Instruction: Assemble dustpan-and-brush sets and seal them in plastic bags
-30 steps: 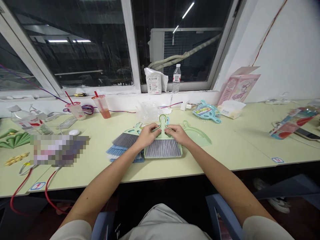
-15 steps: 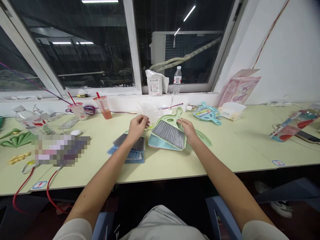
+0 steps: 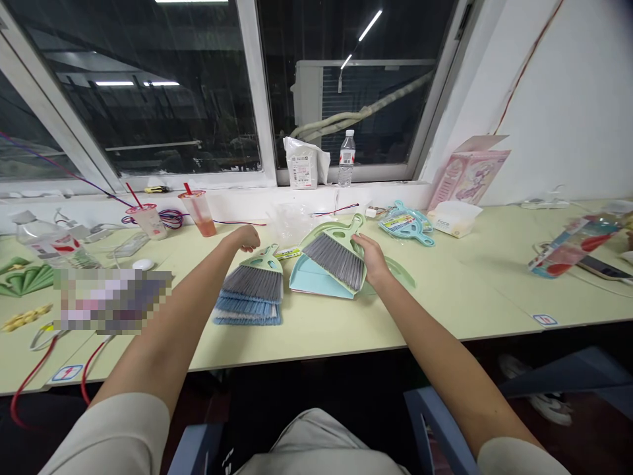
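My right hand (image 3: 372, 257) grips the right edge of a green hand brush (image 3: 337, 260) with grey bristles, near its handle. The brush leans over a light blue dustpan (image 3: 307, 277), and a green dustpan (image 3: 398, 272) shows behind it. To the left, my left hand (image 3: 245, 239) hovers above the table with curled fingers; what is inside them, if anything, is hidden. Just below that hand lies a stack of brushes (image 3: 252, 284), a grey-bristled one on top of blue-bristled ones. A yellow-green label (image 3: 287, 253) lies between the stack and the dustpan.
Blue dustpan-and-brush items in wrapping (image 3: 406, 224) lie at the back right, beside a tissue pack (image 3: 455, 220) and a pink box (image 3: 472, 175). Drink cups (image 3: 202, 214) and cables stand back left. A water bottle (image 3: 347, 158) is on the sill. Clear plastic (image 3: 291, 224) lies behind the dustpan.
My left hand has moved left, away from the green brush, to above the brush stack. The green brush has tilted and shifted slightly, uncovering more of the blue dustpan.
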`<state>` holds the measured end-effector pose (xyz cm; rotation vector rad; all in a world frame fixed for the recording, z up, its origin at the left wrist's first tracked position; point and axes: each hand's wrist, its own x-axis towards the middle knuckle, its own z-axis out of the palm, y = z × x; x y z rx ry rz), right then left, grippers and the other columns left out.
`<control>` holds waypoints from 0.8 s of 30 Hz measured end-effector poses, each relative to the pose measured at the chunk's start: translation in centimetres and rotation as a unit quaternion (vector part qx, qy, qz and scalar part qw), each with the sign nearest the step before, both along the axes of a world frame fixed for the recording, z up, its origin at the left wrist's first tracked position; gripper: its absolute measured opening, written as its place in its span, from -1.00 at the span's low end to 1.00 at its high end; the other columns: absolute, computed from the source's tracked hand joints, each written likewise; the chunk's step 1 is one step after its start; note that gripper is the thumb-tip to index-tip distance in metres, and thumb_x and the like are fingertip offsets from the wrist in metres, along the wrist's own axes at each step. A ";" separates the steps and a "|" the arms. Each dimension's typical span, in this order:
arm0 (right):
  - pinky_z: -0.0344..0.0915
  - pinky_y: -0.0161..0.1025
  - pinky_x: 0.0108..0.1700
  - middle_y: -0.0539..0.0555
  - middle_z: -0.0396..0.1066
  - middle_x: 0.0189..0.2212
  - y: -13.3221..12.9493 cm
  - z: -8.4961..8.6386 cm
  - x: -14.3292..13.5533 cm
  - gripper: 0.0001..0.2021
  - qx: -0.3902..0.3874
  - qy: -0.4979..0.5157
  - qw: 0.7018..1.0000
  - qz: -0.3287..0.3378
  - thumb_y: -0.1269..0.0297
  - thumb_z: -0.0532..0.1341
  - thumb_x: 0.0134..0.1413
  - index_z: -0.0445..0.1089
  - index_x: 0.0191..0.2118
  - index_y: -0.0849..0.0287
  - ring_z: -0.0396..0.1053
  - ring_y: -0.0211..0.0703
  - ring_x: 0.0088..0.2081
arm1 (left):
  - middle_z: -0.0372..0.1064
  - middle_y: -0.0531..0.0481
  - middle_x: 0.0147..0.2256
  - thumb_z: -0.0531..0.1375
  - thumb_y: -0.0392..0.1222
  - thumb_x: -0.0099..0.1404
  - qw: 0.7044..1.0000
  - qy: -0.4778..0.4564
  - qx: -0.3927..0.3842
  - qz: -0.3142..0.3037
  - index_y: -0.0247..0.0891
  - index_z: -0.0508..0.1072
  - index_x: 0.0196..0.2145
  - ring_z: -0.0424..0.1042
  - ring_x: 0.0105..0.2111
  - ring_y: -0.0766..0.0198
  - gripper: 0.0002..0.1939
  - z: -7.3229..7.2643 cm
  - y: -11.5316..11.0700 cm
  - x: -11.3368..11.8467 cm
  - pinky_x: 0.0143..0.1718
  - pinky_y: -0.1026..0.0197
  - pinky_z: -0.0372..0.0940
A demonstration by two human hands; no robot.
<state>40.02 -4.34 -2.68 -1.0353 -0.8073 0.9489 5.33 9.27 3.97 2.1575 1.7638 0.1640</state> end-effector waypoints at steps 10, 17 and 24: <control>0.37 -0.05 0.04 0.11 0.58 -0.20 -0.2 -0.3 -0.5 -0.55 0.016 -0.038 0.999 0.013 0.03 0.46 -0.22 0.54 -0.16 0.11 0.48 0.12 0.02 | 0.49 -0.10 -0.45 0.29 -0.23 -0.09 0.998 0.018 -0.062 0.013 -0.28 0.53 -0.44 0.46 -0.38 0.13 -0.83 -3.9 1.1 0.5 -0.32 0.19 0.35; 0.33 -0.11 0.08 0.11 0.57 -0.08 -0.9 0.2 -1.0 -0.59 0.011 -0.035 0.998 0.043 0.05 0.47 -0.21 0.54 -0.20 0.13 0.45 0.09 0.08 | 0.46 -0.06 -0.52 0.29 -0.26 -0.13 0.999 0.032 -0.033 -0.002 -0.25 0.55 -0.50 0.44 -0.40 0.15 -0.87 -3.9 1.3 0.6 -0.31 0.23 0.34; 0.33 -0.11 0.07 0.10 0.58 -0.10 -0.8 -0.1 -1.1 -0.61 0.005 -0.040 0.998 0.052 0.05 0.48 -0.22 0.55 -0.23 0.13 0.46 0.07 0.05 | 0.46 -0.09 -0.54 0.35 -0.10 0.00 1.000 0.018 -0.019 0.007 -0.27 0.53 -0.54 0.45 -0.48 0.19 -0.81 -4.1 1.6 -0.7 -0.36 0.22 0.35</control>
